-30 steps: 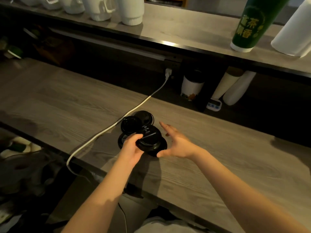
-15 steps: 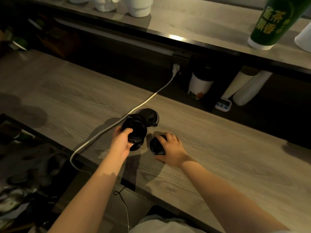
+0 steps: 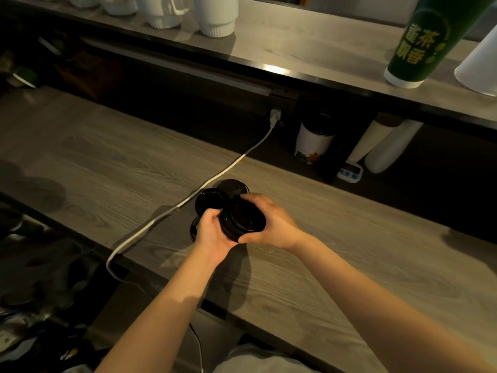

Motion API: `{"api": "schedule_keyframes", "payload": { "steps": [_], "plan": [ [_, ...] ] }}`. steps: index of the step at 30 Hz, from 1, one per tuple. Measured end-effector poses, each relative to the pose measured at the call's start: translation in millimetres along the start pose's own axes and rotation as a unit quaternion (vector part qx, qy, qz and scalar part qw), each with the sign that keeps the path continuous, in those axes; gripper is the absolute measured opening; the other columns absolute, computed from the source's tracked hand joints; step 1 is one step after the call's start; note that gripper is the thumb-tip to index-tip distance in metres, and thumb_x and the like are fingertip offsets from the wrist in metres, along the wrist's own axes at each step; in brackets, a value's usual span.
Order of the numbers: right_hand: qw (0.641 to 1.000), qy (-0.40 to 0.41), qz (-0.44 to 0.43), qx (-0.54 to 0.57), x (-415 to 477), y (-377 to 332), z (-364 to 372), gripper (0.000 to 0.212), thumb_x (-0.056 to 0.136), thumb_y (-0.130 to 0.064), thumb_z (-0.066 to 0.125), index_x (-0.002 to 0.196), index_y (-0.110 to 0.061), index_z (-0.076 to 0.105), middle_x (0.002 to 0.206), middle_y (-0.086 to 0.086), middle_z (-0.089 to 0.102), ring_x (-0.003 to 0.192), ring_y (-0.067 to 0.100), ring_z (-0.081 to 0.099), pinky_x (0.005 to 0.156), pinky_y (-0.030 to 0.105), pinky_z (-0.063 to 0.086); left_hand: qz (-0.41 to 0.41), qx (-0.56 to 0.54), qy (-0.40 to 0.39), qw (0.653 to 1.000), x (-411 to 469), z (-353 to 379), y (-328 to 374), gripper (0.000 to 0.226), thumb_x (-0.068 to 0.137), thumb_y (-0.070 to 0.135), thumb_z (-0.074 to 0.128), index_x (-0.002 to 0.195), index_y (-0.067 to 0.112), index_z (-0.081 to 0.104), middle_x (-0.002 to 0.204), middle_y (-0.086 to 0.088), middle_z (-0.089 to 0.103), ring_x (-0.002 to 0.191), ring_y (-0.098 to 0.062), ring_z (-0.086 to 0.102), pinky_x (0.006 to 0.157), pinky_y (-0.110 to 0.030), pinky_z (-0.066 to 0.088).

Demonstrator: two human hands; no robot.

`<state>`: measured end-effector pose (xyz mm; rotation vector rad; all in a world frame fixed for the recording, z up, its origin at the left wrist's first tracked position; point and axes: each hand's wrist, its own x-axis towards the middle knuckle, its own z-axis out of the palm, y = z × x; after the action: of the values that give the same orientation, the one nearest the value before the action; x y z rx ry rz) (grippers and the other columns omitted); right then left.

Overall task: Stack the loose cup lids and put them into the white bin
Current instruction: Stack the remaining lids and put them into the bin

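Note:
Both hands hold a small stack of black cup lids (image 3: 242,220) just above the wooden counter (image 3: 349,265). My left hand (image 3: 213,234) grips the stack's left side from below. My right hand (image 3: 271,223) curls round its right side, thumb under and fingers over the far rim. More black lids lie on the counter: one (image 3: 209,199) to the far left of the stack, one (image 3: 231,185) behind it, and part of another (image 3: 194,232) shows beside my left hand. No white bin is in view.
A white cable (image 3: 188,200) runs from a plug (image 3: 274,117) across the counter and off its front edge. Under the raised shelf (image 3: 295,52) stand a white canister (image 3: 312,142), paper rolls (image 3: 387,149) and a small timer (image 3: 349,172). A green cup (image 3: 427,41) and white jugs (image 3: 215,17) stand on the shelf.
My right hand lifted a lid from the counter and brought it onto the lids in my left hand. Both hands now close round one stack.

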<state>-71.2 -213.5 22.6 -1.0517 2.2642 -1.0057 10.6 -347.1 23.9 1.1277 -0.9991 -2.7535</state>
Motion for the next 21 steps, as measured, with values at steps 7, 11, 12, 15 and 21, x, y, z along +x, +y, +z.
{"api": "schedule_keyframes", "payload": {
  "steps": [7, 11, 12, 15, 21],
  "plan": [
    [0.995, -0.029, -0.025, -0.092, -1.0, -1.8, -5.4, 0.096, 0.067, -0.048, 0.079, 0.146, -0.025, 0.03, 0.151, 0.001, 0.033, 0.138, 0.023, 0.031, 0.112, 0.042, 0.03, -0.015, 0.064, -0.053, 0.996, -4.8, -4.5, 2.5, 0.027, 0.093, 0.013, 0.039, 0.112, 0.011, 0.058, 0.101, -0.012, 0.065, 0.095, -0.024, 0.061, 0.073, -0.036, 0.047],
    [0.998, -0.033, -0.012, -0.049, -0.8, -1.4, -4.9, 0.096, 0.067, -0.039, 0.082, 0.147, -0.026, 0.028, 0.153, 0.003, 0.028, 0.141, 0.021, 0.026, 0.114, 0.042, 0.029, -0.023, 0.058, -0.045, 0.997, -0.5, -10.7, 4.6, 0.041, 0.09, 0.005, 0.047, 0.131, 0.012, 0.048, 0.117, -0.015, 0.061, 0.105, -0.027, 0.061, 0.074, -0.039, 0.05],
    [0.999, -0.034, -0.012, -0.041, -0.1, -1.6, -3.4, 0.097, 0.068, -0.038, 0.082, 0.147, -0.026, 0.028, 0.154, 0.004, 0.026, 0.141, 0.021, 0.024, 0.114, 0.042, 0.028, -0.018, 0.055, -0.045, 0.997, 0.4, -11.2, 5.4, 0.043, 0.09, 0.004, 0.047, 0.132, 0.012, 0.047, 0.118, -0.016, 0.06, 0.106, -0.027, 0.06, 0.074, -0.04, 0.05],
    [0.999, -0.031, 0.01, 0.016, 1.9, -2.4, -1.4, 0.095, 0.071, -0.029, 0.081, 0.147, -0.028, 0.024, 0.151, 0.004, 0.027, 0.139, 0.021, 0.027, 0.113, 0.043, 0.03, 0.004, 0.051, -0.054, 0.997, 0.8, -9.4, 8.2, 0.036, 0.089, 0.001, 0.045, 0.121, 0.016, 0.052, 0.118, -0.016, 0.059, 0.105, -0.028, 0.06, 0.075, -0.041, 0.05],
    [0.924, 0.022, 0.158, 0.348, -13.7, -9.5, -15.9, 0.052, 0.095, -0.022, 0.053, 0.142, -0.026, 0.032, 0.128, 0.0, 0.049, 0.112, 0.013, 0.053, 0.096, 0.029, 0.047, 0.047, 0.078, -0.089, 0.992, -9.3, 11.6, 8.9, 0.038, 0.087, -0.008, 0.037, 0.107, 0.02, 0.055, 0.106, -0.011, 0.062, 0.098, -0.025, 0.061, 0.081, -0.043, 0.051]
  ]
}}
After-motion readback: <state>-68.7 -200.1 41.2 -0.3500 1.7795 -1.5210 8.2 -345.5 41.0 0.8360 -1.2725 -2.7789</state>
